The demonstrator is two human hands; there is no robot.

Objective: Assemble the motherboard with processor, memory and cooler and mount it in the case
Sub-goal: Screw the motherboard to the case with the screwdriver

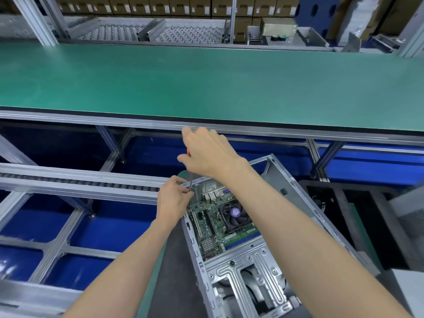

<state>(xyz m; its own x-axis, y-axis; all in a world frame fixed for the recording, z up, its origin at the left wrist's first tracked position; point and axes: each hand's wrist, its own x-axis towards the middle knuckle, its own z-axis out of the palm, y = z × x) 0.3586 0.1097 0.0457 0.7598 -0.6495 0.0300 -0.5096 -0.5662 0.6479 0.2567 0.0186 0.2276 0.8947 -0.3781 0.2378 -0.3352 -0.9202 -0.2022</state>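
An open grey metal case (243,262) lies on its side in front of me. Inside it sits the green motherboard (212,228) with a black cooler fan (234,216) on it. My right hand (211,154) grips the orange handle of a screwdriver (190,180) held upright over the board's far left corner. Lower down, my left hand (174,198) pinches the thin metal shaft near its tip. The tip itself is hidden behind my fingers.
A long green conveyor belt (206,83) runs across behind the case, edged by an aluminium rail. A roller track (68,180) lies at the left over blue flooring. A black foam tray (358,216) sits right of the case. Cardboard boxes line the back.
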